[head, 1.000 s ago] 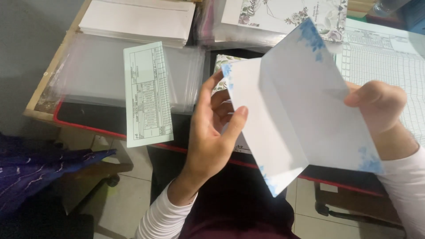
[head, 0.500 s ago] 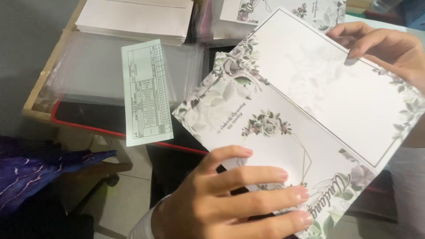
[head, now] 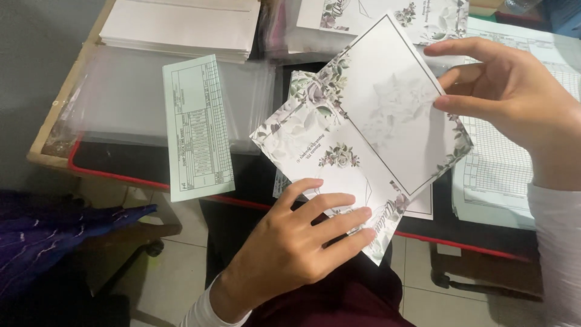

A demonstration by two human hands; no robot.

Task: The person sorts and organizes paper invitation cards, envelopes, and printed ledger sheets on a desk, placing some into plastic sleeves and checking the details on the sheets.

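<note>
I hold an unfolded white card (head: 363, 127) with grey-green floral borders above the table's near edge. My left hand (head: 296, 242) lies on its lower panel, fingers spread across the printed corner. My right hand (head: 514, 103) pinches the card's upper right edge between thumb and fingers. The card's plain white panel points up and away from me.
A pale green printed slip (head: 196, 127) lies over a stack of clear plastic sleeves (head: 121, 103). A pile of cream envelopes (head: 181, 27) sits at the back. More floral cards (head: 423, 15) and ruled sheets (head: 508, 175) lie to the right. A dark blue cloth (head: 54, 242) hangs lower left.
The card was folded with its plain back toward me; now it is spread open, floral face up. My left hand moved from its left edge onto the lower panel.
</note>
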